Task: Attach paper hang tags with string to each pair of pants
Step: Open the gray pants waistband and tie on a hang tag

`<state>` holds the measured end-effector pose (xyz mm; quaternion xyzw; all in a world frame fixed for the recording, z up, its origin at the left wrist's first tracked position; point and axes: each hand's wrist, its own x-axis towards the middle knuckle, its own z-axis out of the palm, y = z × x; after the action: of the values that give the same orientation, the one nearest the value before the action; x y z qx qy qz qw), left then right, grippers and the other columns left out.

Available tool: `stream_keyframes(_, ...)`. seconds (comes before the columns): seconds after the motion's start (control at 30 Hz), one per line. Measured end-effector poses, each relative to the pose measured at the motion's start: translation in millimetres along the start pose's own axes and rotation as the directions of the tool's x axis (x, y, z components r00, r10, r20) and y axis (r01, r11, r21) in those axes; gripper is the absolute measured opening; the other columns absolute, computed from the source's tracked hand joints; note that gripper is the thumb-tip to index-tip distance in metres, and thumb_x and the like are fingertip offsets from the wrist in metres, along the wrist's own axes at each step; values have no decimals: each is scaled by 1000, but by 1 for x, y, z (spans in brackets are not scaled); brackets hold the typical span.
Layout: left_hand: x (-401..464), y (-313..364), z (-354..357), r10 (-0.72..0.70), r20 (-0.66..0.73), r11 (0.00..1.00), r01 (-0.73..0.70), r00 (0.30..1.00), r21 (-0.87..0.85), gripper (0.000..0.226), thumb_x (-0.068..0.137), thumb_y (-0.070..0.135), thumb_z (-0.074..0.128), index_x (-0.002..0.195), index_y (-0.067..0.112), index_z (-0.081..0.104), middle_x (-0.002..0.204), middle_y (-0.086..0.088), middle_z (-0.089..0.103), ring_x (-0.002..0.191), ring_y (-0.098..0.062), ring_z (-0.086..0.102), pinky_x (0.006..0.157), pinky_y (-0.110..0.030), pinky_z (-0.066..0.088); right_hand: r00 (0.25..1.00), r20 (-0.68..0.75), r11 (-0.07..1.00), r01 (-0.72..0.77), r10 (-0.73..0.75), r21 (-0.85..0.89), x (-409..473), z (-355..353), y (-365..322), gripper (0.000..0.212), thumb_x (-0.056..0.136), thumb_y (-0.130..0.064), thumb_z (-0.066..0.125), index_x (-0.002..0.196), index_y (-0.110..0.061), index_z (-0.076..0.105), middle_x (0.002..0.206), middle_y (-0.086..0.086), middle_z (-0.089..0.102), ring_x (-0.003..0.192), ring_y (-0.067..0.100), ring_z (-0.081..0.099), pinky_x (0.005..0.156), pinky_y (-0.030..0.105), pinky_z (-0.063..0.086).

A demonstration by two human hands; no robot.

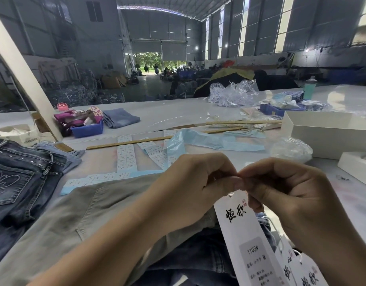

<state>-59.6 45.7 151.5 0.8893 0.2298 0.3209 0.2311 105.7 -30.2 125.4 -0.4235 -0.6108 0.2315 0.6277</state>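
A white paper hang tag (246, 240) with black characters hangs from between my two hands. My left hand (190, 182) and my right hand (285, 195) meet fingertip to fingertip above the tag's top end, and both pinch the thin string there; the string itself is hidden by the fingers. Two more white tags (302, 273) with white string (275, 228) lie at the lower right. A khaki pair of pants (85, 213) lies under my left forearm. Dark denim pants (198, 261) lie beneath the tags.
A stack of dark jeans (19, 178) sits at the left. Sticker label strips (126, 157), blue backing paper (209, 141) and wooden rulers (128, 143) lie ahead on the white table (178, 112). A white box (326, 133) stands at the right, a blue bin (87, 129) at the back left.
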Motion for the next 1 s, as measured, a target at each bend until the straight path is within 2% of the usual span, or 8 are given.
stream_keyframes(0.13,2,-8,-1,-41,43,987,47,998,-152,17,81,42,74,80,28,66,70,17,63,62,4,54,57,-13,42,995,95,992,7,-19,125,2,-3,0,29,74,-40,79,94,-25,66,72,7,66,52,19,57,52,23,49)
stream_keyframes(0.27,5,-15,-1,-60,73,971,75,996,-227,28,69,56,71,79,31,65,67,16,61,62,0,51,57,-17,42,986,168,986,-15,-14,168,4,-5,2,38,70,-48,81,96,-27,63,74,7,63,54,17,55,52,22,47)
stream_keyframes(0.43,8,-20,-3,-55,93,954,80,994,-288,28,63,54,76,75,31,66,65,12,59,61,-5,50,57,-24,41,972,234,984,-28,-13,174,6,-3,-1,34,72,-46,80,95,-28,62,75,4,62,57,14,55,52,22,47)
stream_keyframes(0.57,8,-21,-8,-41,108,945,73,993,-318,26,60,48,80,73,31,66,64,13,59,59,-4,49,55,-19,40,951,309,988,-37,-10,147,9,-4,-5,32,72,-46,80,92,-29,62,75,4,62,59,11,55,53,22,48)
stream_keyframes(0.73,4,-23,-12,-58,126,942,96,990,-321,31,56,45,81,73,25,66,66,8,59,62,-7,51,58,-25,41,920,390,981,-111,40,161,11,0,-7,36,68,-48,83,90,-27,64,72,2,60,58,11,54,52,20,47)
stream_keyframes(0.8,2,-24,-15,-71,135,944,110,988,-310,30,57,43,83,73,24,66,66,8,59,61,-6,50,57,-22,40,909,411,981,-138,71,136,12,3,-9,32,69,-41,85,89,-27,64,72,3,59,58,12,54,52,21,47)
stream_keyframes(0.9,-1,-25,-15,-128,43,971,134,991,-198,29,62,41,87,74,28,64,68,18,58,57,2,47,53,-13,37,948,295,992,-127,119,11,14,8,-7,22,76,-9,75,79,-28,64,69,2,61,53,13,55,49,23,47)
stream_keyframes(1.0,-6,-25,-13,-147,-41,987,149,988,67,33,72,56,76,97,38,62,97,25,57,84,5,54,66,-12,44,978,119,979,-155,171,-134,12,15,2,33,85,8,67,78,-25,67,64,5,61,49,20,53,46,28,45)
